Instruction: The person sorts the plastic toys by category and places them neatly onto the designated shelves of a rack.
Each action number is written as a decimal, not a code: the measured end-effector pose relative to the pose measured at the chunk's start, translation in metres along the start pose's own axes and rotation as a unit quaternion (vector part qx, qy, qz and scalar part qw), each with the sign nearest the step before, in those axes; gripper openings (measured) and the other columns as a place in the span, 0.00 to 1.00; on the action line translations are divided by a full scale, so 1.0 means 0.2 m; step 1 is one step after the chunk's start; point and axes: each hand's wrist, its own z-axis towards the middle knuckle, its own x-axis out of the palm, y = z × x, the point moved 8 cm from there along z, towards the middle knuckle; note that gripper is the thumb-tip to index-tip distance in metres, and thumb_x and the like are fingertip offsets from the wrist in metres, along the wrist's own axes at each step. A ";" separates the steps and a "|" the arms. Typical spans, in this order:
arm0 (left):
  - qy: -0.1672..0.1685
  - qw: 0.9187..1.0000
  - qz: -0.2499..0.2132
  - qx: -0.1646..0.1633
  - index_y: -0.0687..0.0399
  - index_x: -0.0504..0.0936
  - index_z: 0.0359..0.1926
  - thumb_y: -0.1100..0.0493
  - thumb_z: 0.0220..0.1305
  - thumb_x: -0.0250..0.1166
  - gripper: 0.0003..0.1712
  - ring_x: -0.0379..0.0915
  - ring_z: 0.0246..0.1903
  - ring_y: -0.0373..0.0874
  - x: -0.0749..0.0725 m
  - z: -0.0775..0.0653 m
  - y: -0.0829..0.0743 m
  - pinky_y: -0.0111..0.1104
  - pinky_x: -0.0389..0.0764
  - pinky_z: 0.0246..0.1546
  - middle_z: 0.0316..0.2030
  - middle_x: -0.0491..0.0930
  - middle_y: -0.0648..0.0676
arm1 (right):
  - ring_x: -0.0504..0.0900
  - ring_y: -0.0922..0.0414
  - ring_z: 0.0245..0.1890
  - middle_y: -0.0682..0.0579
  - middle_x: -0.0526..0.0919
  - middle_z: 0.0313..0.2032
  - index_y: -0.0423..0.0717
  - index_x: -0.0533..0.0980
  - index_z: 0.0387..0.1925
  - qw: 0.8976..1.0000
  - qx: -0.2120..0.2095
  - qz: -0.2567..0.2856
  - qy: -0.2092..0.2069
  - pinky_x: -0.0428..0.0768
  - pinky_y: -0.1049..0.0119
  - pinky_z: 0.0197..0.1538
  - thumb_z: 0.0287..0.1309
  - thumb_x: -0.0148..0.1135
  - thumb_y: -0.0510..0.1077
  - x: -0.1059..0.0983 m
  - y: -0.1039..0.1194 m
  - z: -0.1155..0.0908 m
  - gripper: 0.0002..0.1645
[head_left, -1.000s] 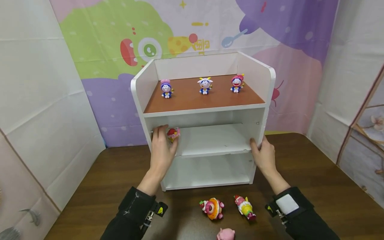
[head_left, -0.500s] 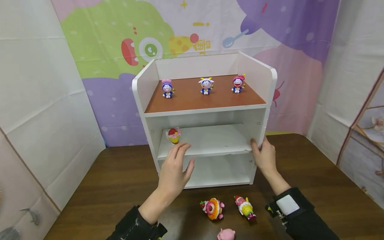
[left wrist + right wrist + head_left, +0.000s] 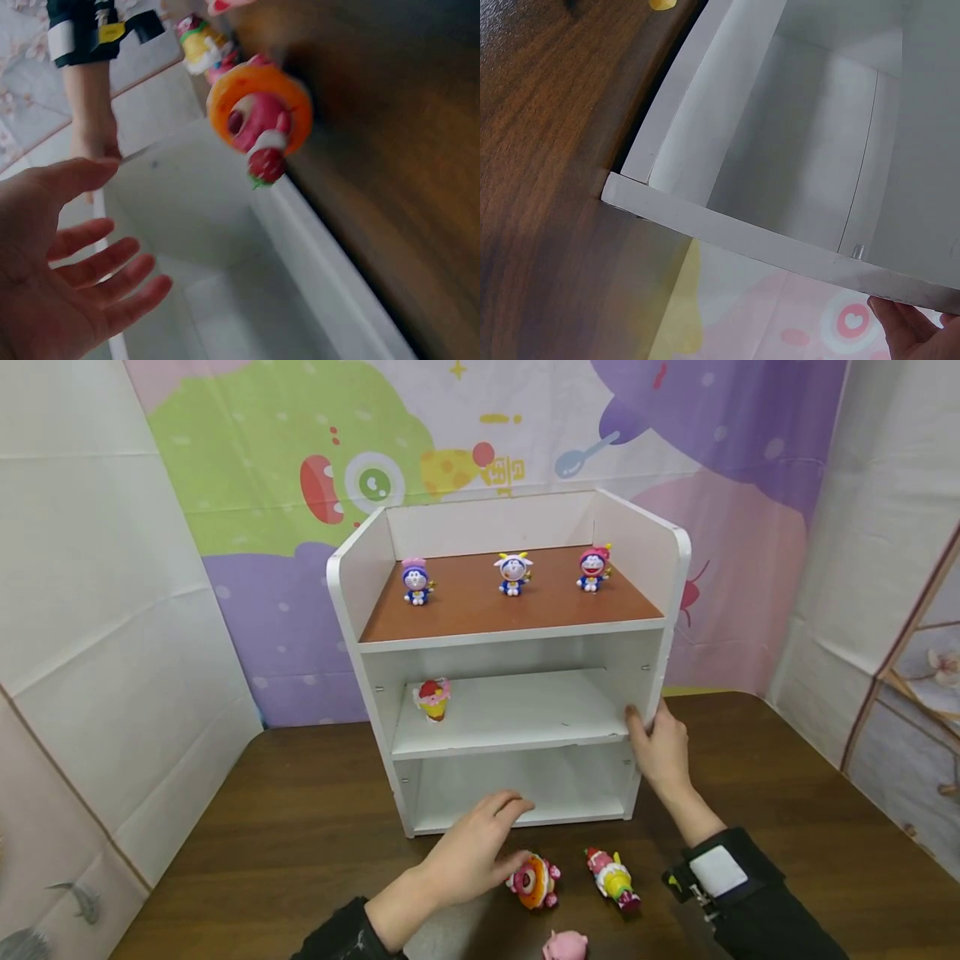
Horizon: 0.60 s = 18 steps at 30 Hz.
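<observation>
My left hand (image 3: pixel 476 852) is just left of a pink bear figurine with an orange ring (image 3: pixel 536 881), partly covering it in the head view. In the left wrist view the fingers are spread and hold nothing, apart from the bear (image 3: pixel 262 124). My right hand (image 3: pixel 660 747) grips the right side panel of a white shelf unit (image 3: pixel 517 710), thumb on the inner side. A sundae-shaped figurine with a red top (image 3: pixel 432 700) stands at the left of the middle shelf. To the bear's right lies a pink and yellow figurine (image 3: pixel 615 878).
A small pink pig figurine (image 3: pixel 566 945) is at the near edge of view. Blue and white cat figurines stand on the brown top board: one in a purple hat (image 3: pixel 416 582), one horned (image 3: pixel 513 574), one pink-hooded (image 3: pixel 593 568). The dark wooden table (image 3: pixel 300 827) carries everything.
My left hand has let go of the sundae figurine on the middle shelf and moved down and right to the bear. My right hand has stayed on the side panel.
</observation>
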 end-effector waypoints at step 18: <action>0.179 0.984 -0.011 -0.010 0.57 0.71 0.52 0.45 0.45 0.69 0.35 0.68 0.40 0.39 0.31 -0.04 0.01 0.26 0.72 0.35 0.43 0.70 0.50 | 0.78 0.38 0.30 0.28 0.77 0.35 0.27 0.68 0.44 1.000 -0.001 0.001 0.002 0.74 0.45 0.27 0.56 0.52 0.41 0.00 0.00 0.00 0.20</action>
